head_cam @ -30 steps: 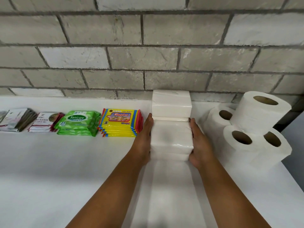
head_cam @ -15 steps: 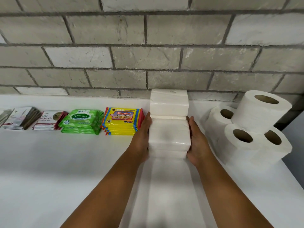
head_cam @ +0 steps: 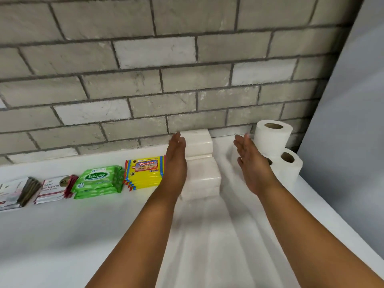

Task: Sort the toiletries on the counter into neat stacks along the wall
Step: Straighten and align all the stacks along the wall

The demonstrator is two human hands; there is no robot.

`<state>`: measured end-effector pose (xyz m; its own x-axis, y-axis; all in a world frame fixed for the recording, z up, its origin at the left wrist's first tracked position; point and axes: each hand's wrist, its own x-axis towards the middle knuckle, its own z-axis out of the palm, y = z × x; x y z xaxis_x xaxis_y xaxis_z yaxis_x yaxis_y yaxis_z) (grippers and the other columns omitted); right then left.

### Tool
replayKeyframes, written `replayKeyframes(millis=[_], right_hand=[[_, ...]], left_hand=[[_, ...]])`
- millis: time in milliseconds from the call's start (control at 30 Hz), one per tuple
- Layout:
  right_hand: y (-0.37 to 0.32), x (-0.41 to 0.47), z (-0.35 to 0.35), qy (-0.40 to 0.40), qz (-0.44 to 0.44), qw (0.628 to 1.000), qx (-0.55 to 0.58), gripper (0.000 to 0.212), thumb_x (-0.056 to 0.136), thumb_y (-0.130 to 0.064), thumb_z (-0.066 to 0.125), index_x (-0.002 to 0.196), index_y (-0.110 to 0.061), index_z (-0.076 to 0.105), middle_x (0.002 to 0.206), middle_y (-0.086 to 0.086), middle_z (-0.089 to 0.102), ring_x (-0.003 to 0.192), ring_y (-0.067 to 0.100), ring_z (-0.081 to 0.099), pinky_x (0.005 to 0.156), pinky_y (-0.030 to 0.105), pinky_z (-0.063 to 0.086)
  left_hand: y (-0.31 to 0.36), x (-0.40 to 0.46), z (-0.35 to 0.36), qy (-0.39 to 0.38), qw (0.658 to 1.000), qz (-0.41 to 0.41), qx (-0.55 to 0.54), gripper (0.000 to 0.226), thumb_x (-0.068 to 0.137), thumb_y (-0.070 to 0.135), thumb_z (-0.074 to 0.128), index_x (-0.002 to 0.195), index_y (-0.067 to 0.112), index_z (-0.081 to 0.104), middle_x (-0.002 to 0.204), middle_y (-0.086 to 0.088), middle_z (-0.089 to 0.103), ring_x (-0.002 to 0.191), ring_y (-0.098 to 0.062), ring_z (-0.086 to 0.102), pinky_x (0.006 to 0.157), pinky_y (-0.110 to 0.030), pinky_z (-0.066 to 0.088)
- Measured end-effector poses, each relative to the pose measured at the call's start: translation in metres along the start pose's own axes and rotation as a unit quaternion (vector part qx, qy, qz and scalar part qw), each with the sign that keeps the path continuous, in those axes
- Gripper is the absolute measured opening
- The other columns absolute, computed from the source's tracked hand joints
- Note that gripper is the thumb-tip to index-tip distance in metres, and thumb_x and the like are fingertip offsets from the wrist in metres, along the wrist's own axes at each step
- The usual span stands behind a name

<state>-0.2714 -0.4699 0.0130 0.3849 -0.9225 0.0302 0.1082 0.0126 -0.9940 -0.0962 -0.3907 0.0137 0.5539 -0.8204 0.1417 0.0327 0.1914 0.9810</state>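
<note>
The stack of white plastic-wrapped tissue packs (head_cam: 199, 163) stands on the white counter (head_cam: 62, 235) with its far end against the grey brick wall (head_cam: 145, 80), between the yellow wipe packets (head_cam: 143, 173) and the white toilet paper rolls (head_cam: 274, 146). The left hand (head_cam: 175, 163) lies flat along the stack's left side, fingers straight, seemingly touching the wrap but gripping nothing; the right hand (head_cam: 251, 163) hangs apart from the stack with fingers spread and empty, just in front of the rolls. These packs are probably light and soft — the contents give under pressure, and the glossy film looks slippery, so a pinch at a corner would likely crumple it or let it slide. The better hold, I judge, is flat palms on the two long sides, squeezing gently and evenly. The layers sit slightly stepped, the near ones jutting toward the viewer — a nudge on the front face would square them. Further left along the wall lie green wipe packs (head_cam: 97, 181) and flat sachet bundles (head_cam: 31, 190).
</note>
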Motion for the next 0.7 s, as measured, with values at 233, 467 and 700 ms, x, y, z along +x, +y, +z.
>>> replayKeyframes(millis=[233, 467, 700], right_hand=[[-0.045, -0.025, -0.040, 0.045, 0.006, 0.997, 0.063, 0.069, 0.077, -0.076, 0.046, 0.131, -0.034, 0.053, 0.145, -0.014, 0.047, 0.126, 0.007, 0.045, 0.116, 0.036, 0.024], [-0.063, -0.021, -0.128, 0.073, -0.034, 0.996, 0.046, 0.043, 0.097, -0.054, 0.040, 0.107, -0.021, 0.066, 0.117, 0.010, 0.068, 0.111, 0.027, 0.063, 0.102, 0.038, 0.043], [-0.037, 0.021, -0.200, 0.114, -0.001, 0.993, 0.017, 0.038, 0.099, -0.046, 0.042, 0.099, -0.017, 0.066, 0.097, 0.005, 0.070, 0.092, 0.021, 0.065, 0.089, 0.038, 0.050]], left_hand=[[0.036, -0.011, 0.070, -0.078, 0.997, -0.008, 0.000, 0.042, 0.102, 0.041, 0.037, 0.143, 0.030, 0.040, 0.136, 0.020, 0.040, 0.123, 0.004, 0.033, 0.106, -0.020, 0.021], [0.023, -0.010, 0.146, -0.117, 0.990, -0.078, -0.009, 0.029, 0.099, 0.032, 0.045, 0.113, 0.013, 0.063, 0.108, -0.001, 0.068, 0.101, -0.015, 0.064, 0.098, -0.032, 0.043], [-0.024, -0.003, 0.198, -0.036, 0.991, -0.127, -0.007, 0.021, 0.092, 0.047, 0.048, 0.103, 0.035, 0.062, 0.105, 0.016, 0.062, 0.097, -0.002, 0.056, 0.084, -0.026, 0.043]])
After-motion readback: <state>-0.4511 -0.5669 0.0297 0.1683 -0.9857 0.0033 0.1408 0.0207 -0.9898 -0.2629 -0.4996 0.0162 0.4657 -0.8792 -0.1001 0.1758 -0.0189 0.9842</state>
